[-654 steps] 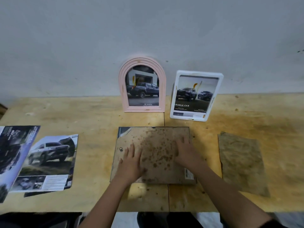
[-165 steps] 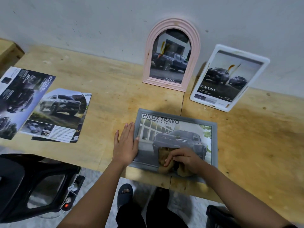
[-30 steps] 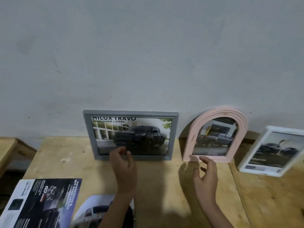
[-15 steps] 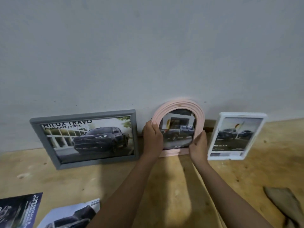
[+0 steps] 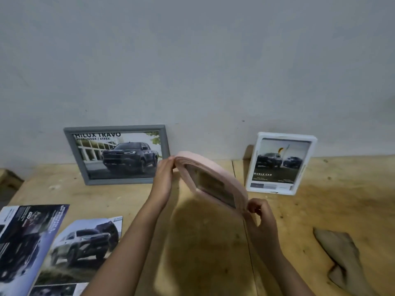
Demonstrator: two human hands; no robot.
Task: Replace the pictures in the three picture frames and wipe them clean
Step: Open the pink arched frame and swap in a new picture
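I hold the pink arched frame (image 5: 215, 178) above the wooden table (image 5: 203, 242), tipped over so its edge faces me. My left hand (image 5: 163, 180) grips its arched top and my right hand (image 5: 259, 214) pinches its lower end. A grey frame (image 5: 116, 153) with a dark pickup picture leans on the wall at the left. A white frame (image 5: 280, 163) with a two-car picture leans on the wall at the right. A brown cloth (image 5: 342, 255) lies crumpled at the right front.
Two loose car pictures lie at the front left: a dark brochure sheet (image 5: 25, 238) and a sheet with a silver SUV (image 5: 85, 246). A grey wall (image 5: 192, 71) closes off the back of the table.
Half a second ago the pink frame stood upright against the wall with both hands on its sides. Now it is lifted off the wall, pulled toward me and tilted over.
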